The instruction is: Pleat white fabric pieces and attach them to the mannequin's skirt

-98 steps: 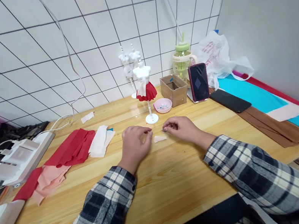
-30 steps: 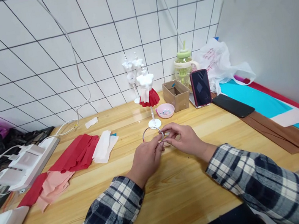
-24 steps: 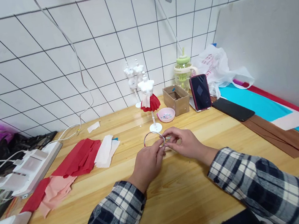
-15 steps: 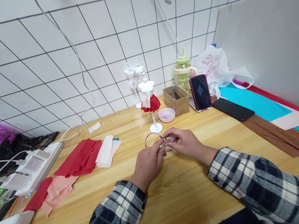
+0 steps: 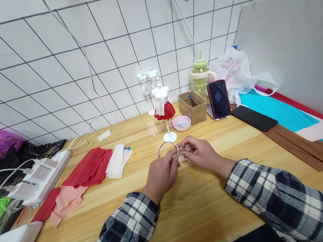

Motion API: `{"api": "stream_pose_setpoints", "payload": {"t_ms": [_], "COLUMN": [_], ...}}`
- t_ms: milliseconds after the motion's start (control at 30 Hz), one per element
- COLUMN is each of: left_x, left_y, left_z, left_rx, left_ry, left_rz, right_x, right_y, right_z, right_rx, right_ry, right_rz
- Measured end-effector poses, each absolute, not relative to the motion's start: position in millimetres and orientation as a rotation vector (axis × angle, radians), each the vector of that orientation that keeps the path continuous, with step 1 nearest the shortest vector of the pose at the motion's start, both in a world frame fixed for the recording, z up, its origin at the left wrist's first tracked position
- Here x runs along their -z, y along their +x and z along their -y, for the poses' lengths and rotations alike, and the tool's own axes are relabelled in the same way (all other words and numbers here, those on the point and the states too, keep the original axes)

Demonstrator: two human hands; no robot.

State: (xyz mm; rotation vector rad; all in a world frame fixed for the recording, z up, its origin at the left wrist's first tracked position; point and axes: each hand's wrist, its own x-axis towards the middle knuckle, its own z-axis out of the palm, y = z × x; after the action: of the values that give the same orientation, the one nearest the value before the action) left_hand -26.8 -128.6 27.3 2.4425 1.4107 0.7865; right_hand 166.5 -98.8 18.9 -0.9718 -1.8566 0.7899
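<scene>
Both my hands meet at the middle of the wooden table (image 5: 194, 219), in plaid sleeves. My left hand (image 5: 161, 175) and my right hand (image 5: 201, 155) are closed in pinches, fingertips nearly touching. Between them a thin pale loop (image 5: 165, 145), like a bent strip or wire, arches up and away from me; each hand pinches one end. Just beyond the loop stands a small white mannequin with a red skirt (image 5: 163, 105) on a round base. I cannot make out whether anything else lies under the fingers.
Red (image 5: 91, 172), white (image 5: 118, 165) and salmon fabric pieces lie left, beside a power strip (image 5: 43, 177). Behind stand a pink dish of beads (image 5: 181, 123), cardboard box (image 5: 193, 107), propped phone (image 5: 218, 99) and green bottle (image 5: 200, 76). A black phone (image 5: 254, 118), brown and cyan sheets lie right.
About three seconds ago the hands were apart with a small pale piece on the table between them. They have since come together holding the raised loop; over the last second only the view shifts.
</scene>
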Motion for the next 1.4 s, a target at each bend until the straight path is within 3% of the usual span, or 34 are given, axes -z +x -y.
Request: {"api": "stream_pose_setpoints", "payload": {"t_ms": [500, 767, 933, 1167, 1400], "left_x": [-33.0, -34.0, -28.4, -17.2, -27.0], "left_y": [-23.3, -25.4, -59.5, -70.9, -44.4], "left_z": [131.6, 124.8, 98.3, 87.6, 105.9], "left_rx": [-0.847, -1.141, -1.286, -0.768, -0.92], "left_ry": [2.395, 1.948, 1.913, 2.403, 2.209], "left_rz": [-1.466, -1.481, -1.722, -1.841, -1.777], "right_x": [-26.4, -29.7, -28.5, -12.1, -13.0], "right_y": [164.2, 161.6, 167.6, 169.4, 165.2], "right_z": [105.9, 112.6, 102.3, 81.1, 84.7], "right_rx": [-0.514, -0.347, -0.553, -1.065, -1.168], "right_ry": [-0.949, -0.921, -0.946, -1.04, -1.056], "right_rz": [2.085, 2.165, 1.865, 1.623, 1.634]}}
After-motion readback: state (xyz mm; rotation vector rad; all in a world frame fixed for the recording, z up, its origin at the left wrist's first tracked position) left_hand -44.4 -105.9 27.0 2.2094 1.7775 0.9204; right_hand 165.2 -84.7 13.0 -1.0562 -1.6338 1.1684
